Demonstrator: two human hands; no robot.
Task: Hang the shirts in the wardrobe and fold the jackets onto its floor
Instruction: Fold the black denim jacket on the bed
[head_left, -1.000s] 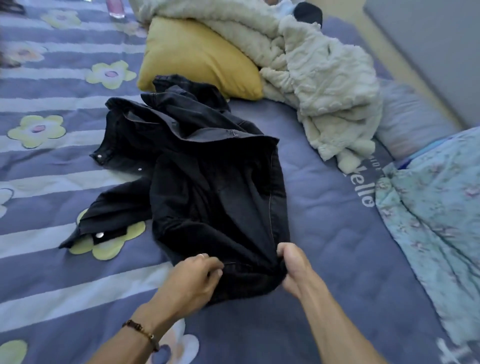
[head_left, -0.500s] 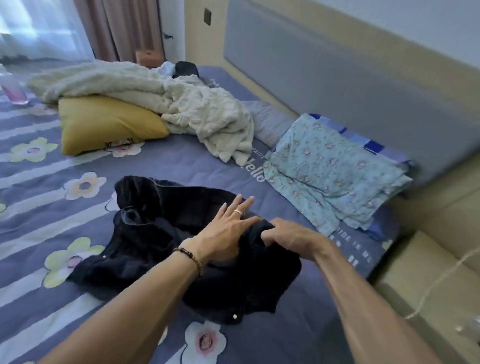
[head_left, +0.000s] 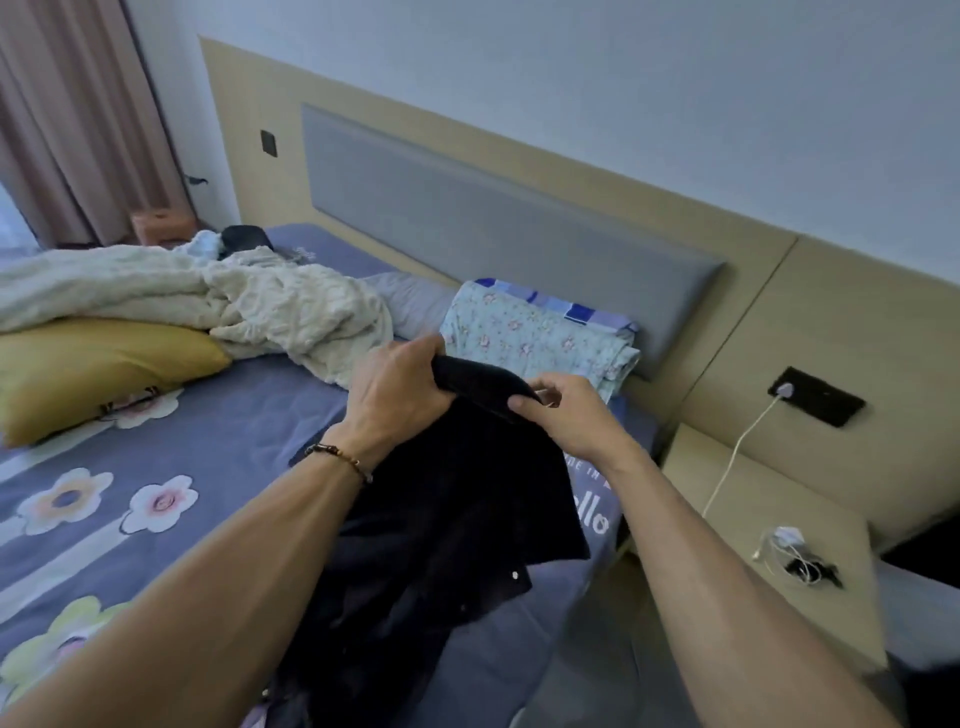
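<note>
We grip the black jacket (head_left: 447, 519) with both hands: the left hand (head_left: 397, 397) clenches a bunched fold at its top, the right hand (head_left: 563, 410) pinches the same fold beside it. We judge this lifts it off the bed (head_left: 218, 441), near the headboard-side edge, to carry it away. Its lower part hangs between our forearms, dark and shapeless; sleeves and collar are hard to make out. No wardrobe is in view.

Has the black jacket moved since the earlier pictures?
Yes. The black jacket has been lifted off the bedsheet by both hands, its top edge now raised towards the floral pillow.
</note>
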